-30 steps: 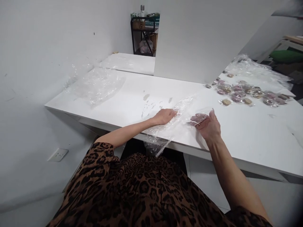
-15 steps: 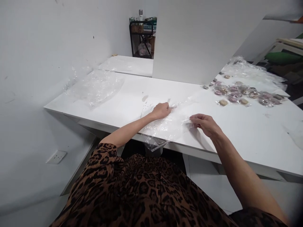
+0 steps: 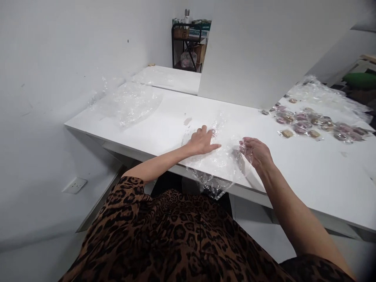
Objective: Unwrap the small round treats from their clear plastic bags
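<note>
A crinkled clear plastic bag (image 3: 210, 166) lies on the white table in front of me, its lower part hanging over the near edge. My left hand (image 3: 202, 141) rests on the bag's left side with fingers apart, the thumb pointing right. At the bag's right side, my right hand (image 3: 255, 152) has its fingertips pinched together on the thin film, which is raised there and partly covers the fingers. Between the two hands the film lies loose and wrinkled.
More clear plastic film (image 3: 129, 103) is spread at the table's left end by the wall. Several small wrapped items (image 3: 302, 126), brown, pink and tan, lie at the right, with a heap of clear bags (image 3: 331, 94) behind. A white panel (image 3: 249, 55) stands at the table's back.
My left hand has opened from a closed grip on the film. The bag has spread toward my right hand and hangs further over the edge. The view has shifted slightly left.
</note>
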Motion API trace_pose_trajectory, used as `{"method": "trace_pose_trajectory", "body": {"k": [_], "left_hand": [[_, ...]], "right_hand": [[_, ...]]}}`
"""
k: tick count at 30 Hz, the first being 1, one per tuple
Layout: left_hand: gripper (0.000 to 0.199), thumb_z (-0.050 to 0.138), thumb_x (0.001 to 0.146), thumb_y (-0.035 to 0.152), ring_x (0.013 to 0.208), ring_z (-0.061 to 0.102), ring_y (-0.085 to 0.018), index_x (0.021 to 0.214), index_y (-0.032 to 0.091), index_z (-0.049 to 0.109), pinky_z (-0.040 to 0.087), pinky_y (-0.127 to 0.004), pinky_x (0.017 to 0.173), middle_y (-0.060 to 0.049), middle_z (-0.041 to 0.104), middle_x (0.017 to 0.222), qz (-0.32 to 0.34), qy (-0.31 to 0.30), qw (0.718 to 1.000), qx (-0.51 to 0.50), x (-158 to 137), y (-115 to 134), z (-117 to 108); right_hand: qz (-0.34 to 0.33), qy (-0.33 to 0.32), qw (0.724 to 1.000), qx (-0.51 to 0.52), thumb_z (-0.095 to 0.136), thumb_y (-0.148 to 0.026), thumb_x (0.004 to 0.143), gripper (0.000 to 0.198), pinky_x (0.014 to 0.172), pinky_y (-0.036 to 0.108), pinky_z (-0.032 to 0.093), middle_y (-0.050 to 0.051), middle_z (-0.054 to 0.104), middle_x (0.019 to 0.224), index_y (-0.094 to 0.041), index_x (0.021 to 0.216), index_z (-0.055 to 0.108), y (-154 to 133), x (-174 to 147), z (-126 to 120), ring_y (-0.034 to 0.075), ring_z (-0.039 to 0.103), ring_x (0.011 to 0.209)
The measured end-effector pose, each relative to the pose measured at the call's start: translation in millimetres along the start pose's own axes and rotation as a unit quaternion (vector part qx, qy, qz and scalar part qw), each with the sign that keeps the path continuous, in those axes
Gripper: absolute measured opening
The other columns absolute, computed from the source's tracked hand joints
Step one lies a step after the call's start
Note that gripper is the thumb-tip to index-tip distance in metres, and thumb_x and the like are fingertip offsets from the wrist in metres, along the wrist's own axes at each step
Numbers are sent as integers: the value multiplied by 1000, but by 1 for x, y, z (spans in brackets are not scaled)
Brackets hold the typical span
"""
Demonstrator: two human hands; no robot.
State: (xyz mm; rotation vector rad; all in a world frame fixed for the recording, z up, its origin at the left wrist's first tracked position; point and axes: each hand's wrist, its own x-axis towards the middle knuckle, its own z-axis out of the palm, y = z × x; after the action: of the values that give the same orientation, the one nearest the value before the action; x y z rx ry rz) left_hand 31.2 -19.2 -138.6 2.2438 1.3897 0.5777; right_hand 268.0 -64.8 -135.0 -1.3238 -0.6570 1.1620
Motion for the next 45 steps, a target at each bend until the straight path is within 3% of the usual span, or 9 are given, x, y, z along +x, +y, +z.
{"method": "trace_pose_trajectory", "body": {"k": [5,12,15,20,24,29,35,39,45], "left_hand": [[54,70,82,29,101,62,-38,132,13,59,54,-52,85,-23,59,129,-14,-41,999,31,-3,0,-2],[40,48,98,29,84,69,-25,132,13,60,53,-36,80,-12,74,98,-153,-65,978,-129,-10,-20,-52],[48,47,96,19,94,70,-25,144,14,52,53,-35,84,-13,74,107,-185,-42,980,-61,-15,-31,-62],[44,37,101,17,123,59,-28,142,18,54,49,-40,100,-16,58,141,-108,55,988,99,-25,-24,-57],[60,50,99,60,121,56,-35,134,13,60,51,-45,96,-20,58,134,-39,-26,988,147,-27,-8,-46],[38,55,99,35,109,62,-33,130,13,61,52,-42,86,-20,61,128,-27,-58,978,199,-20,-12,-40],[15,51,98,21,83,65,-18,86,18,61,53,-30,75,-7,71,95,-109,62,990,-61,-13,-33,-54],[13,59,91,19,61,62,-12,80,18,54,51,-24,59,-1,64,77,-221,143,921,-286,-17,-66,-65],[11,64,82,9,62,65,-16,87,18,61,56,-30,66,-3,65,78,-268,148,936,-173,-31,-105,-83]], "right_hand": [[11,55,998,18,60,-2,59,24,44,18,45,3,63,66,-17,77,63,-4,-6,0,9,54,53],[9,85,996,19,61,-3,63,19,44,18,44,3,65,68,-16,77,65,1,-7,-17,10,56,54],[7,89,996,16,63,-3,64,18,43,19,44,4,67,71,-15,77,66,6,-7,-23,10,57,54],[6,92,996,3,65,-6,68,15,43,19,45,3,68,71,-17,77,67,10,-9,-30,10,58,54],[2,91,996,-7,67,-8,71,13,42,18,45,2,69,72,-19,76,66,11,-11,-33,10,59,56],[13,98,995,-3,64,-6,64,17,41,17,45,3,69,71,-18,75,68,12,-16,-35,10,60,57],[7,110,994,3,64,-5,64,17,42,16,46,2,68,72,-17,75,68,12,-17,-44,9,60,58],[0,120,993,18,58,1,64,22,41,17,45,5,68,74,-14,77,69,9,-20,-53,10,60,55],[2,127,992,17,56,3,61,26,41,17,45,6,68,74,-12,78,69,8,-26,-58,12,61,59]]}}
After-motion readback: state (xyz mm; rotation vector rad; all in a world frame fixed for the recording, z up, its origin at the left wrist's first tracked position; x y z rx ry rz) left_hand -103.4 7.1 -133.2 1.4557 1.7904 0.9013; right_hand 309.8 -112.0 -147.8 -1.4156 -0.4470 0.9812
